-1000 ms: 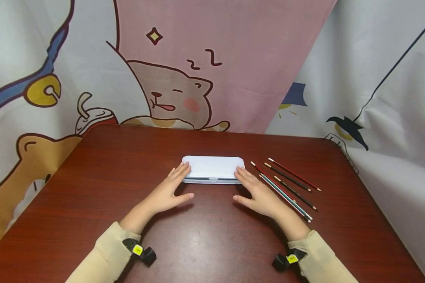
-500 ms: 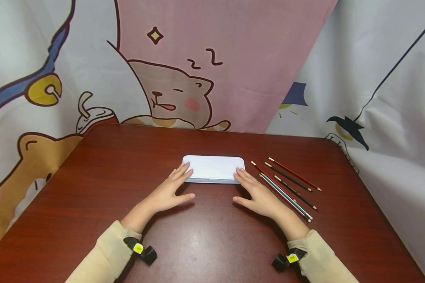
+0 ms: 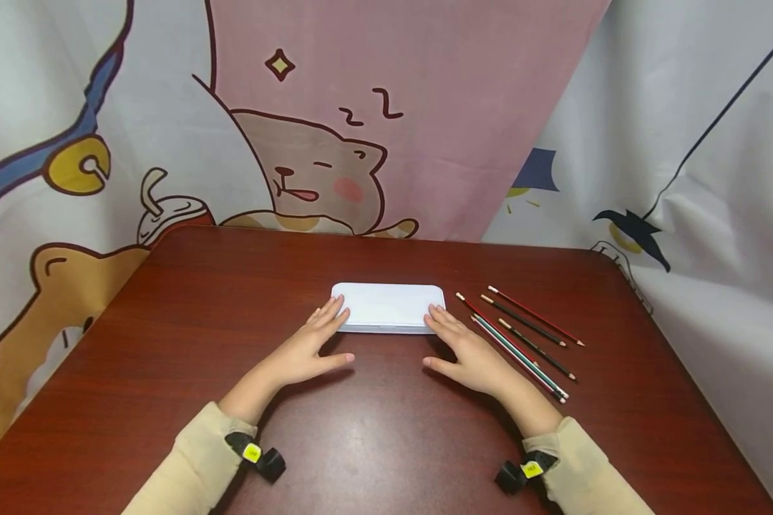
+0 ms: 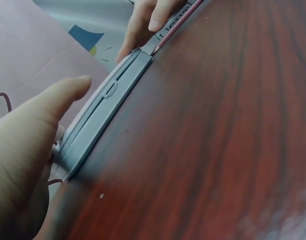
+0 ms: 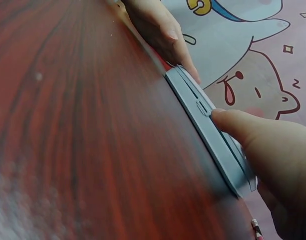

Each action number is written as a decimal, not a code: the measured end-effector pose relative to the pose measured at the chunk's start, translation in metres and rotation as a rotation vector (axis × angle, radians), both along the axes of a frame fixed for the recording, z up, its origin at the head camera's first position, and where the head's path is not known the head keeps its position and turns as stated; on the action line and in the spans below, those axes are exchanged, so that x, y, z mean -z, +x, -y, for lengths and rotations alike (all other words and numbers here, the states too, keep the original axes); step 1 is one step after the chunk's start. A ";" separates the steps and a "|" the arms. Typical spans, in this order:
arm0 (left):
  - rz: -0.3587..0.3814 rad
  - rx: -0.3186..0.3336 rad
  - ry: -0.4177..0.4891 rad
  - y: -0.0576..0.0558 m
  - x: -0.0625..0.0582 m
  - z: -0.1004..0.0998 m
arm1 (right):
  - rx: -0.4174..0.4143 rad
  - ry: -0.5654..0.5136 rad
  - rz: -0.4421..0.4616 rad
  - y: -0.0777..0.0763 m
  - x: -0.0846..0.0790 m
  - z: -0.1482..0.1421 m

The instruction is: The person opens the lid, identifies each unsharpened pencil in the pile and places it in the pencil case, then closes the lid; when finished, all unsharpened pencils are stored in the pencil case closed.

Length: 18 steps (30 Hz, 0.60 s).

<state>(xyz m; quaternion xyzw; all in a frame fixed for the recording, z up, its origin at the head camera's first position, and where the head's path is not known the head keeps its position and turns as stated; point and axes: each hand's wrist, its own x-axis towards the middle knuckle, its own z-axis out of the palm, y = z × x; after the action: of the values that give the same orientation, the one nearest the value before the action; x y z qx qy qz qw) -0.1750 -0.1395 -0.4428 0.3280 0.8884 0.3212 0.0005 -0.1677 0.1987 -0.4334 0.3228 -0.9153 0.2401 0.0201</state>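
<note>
A white pencil case [image 3: 388, 304] lies flat on the table with its lid down. In the left wrist view its front side [image 4: 100, 112] shows a latch and a thin dark line under the lid. My left hand [image 3: 303, 348] rests its straight fingertips on the case's left end, thumb spread toward me. At the other end, the fingers of my right hand [image 3: 473, 354] touch the lid's near right corner, and that thumb also stands apart from the case. Neither hand curls round anything.
Several pencils, among them a red pencil [image 3: 535, 316] and a dark green one [image 3: 537, 350], lie slanted to the right of the case. The brown table [image 3: 232, 286] meets a cartoon-printed curtain [image 3: 451, 129] behind.
One second ago a dark gap showed along the front of the case in the head view; the lid has since come down there. Both hands have barely moved.
</note>
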 end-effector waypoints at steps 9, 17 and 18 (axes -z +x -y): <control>0.012 -0.007 -0.008 0.002 -0.001 -0.001 | 0.015 0.030 -0.025 0.004 0.000 0.002; -0.005 -0.029 0.007 0.002 -0.003 -0.002 | 0.021 0.020 -0.037 0.005 -0.002 0.001; -0.007 -0.035 0.011 0.002 -0.004 -0.002 | 0.024 0.019 -0.043 0.005 -0.004 0.001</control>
<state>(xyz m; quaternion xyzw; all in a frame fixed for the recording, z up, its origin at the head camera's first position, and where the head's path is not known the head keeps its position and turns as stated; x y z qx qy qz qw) -0.1727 -0.1375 -0.4390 0.3135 0.8923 0.3248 -0.0098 -0.1626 0.1979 -0.4298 0.3170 -0.9207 0.2241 0.0394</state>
